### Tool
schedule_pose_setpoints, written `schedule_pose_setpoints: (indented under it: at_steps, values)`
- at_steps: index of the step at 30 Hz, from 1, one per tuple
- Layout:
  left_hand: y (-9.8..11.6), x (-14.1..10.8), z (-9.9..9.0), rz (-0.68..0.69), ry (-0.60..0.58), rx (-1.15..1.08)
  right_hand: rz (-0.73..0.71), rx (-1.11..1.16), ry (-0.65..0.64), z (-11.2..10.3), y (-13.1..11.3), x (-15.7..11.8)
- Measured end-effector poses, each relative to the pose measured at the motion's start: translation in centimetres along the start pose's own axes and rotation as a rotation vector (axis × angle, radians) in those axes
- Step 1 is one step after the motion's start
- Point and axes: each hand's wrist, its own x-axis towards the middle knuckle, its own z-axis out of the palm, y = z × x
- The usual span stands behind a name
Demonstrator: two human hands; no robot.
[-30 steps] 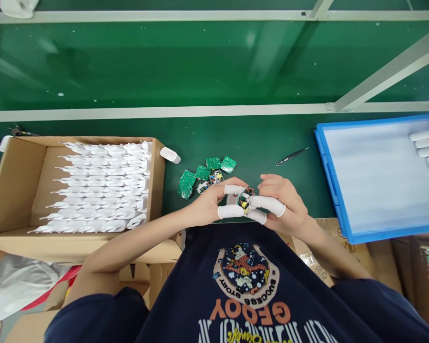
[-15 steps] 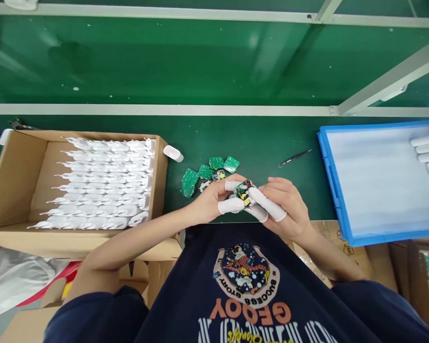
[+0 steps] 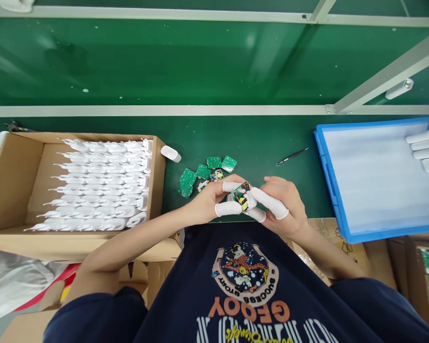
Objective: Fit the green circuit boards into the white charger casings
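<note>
Green bench (image 3: 207, 136), left hand (image 3: 210, 202) and right hand (image 3: 285, 204) pinching circuit board (image 3: 241, 197), component side up, long axis unclear

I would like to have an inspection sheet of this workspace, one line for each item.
Surface: green bench, small green boards lying loosely grouped.
Job's things: circuit board with components, held off the bench.
Clutter: tweezers and one white housing, loose.
Hands: left hand grips the circuit board; right hand at it, grip unclear; white finger cots on both.
Cables: nothing clearly seen.
Surroundings: cardboard box of white parts, left; blue tray, right.
</note>
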Motion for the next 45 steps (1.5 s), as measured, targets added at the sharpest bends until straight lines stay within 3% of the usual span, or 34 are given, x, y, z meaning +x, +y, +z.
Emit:
schedule_pose_setpoints:
  at_steps: [5,11,15,18,24,27,31,38,45]
  values:
    - [0.1,-0.2,0.1,-0.041,-0.037,0.000,0.014,0.129,-0.077,-0.7,0.5,-0.4]
    - [0.3,-0.3,-0.1,-0.067,-0.100,0.010,0.341,0.428,-0.233,-2.0,0.6,0.0]
    - [0.3,-0.2,-0.3,-0.067,-0.134,0.052,0.309,0.438,-0.307,-2.2,0.4,0.8]
    - [0.4,-0.2,-0.3,-0.053,-0.156,0.101,0.394,0.575,-0.368,-2.1,0.6,1.1]
    - [0.4,0.2,-0.4,-0.086,-0.113,0.113,0.508,0.693,-0.325,-0.6,1.2,1.2]
    - [0.3,0.3,-0.2,-0.135,-0.048,0.009,0.426,0.619,-0.219,0.0,1.4,1.1]
    - [0.3,0.1,0.0,-0.181,-0.064,-0.130,0.153,0.358,-0.090,-0.9,1.5,0.8]
    - [0.6,0.1,-0.1,-0.212,-0.055,-0.082,-0.080,-0.096,-0.318,-3.6,0.1,1.1]
    - [0.4,0.2,0.3,-0.176,0.002,-0.032,-0.069,-0.283,-0.396,-2.9,-1.7,1.7]
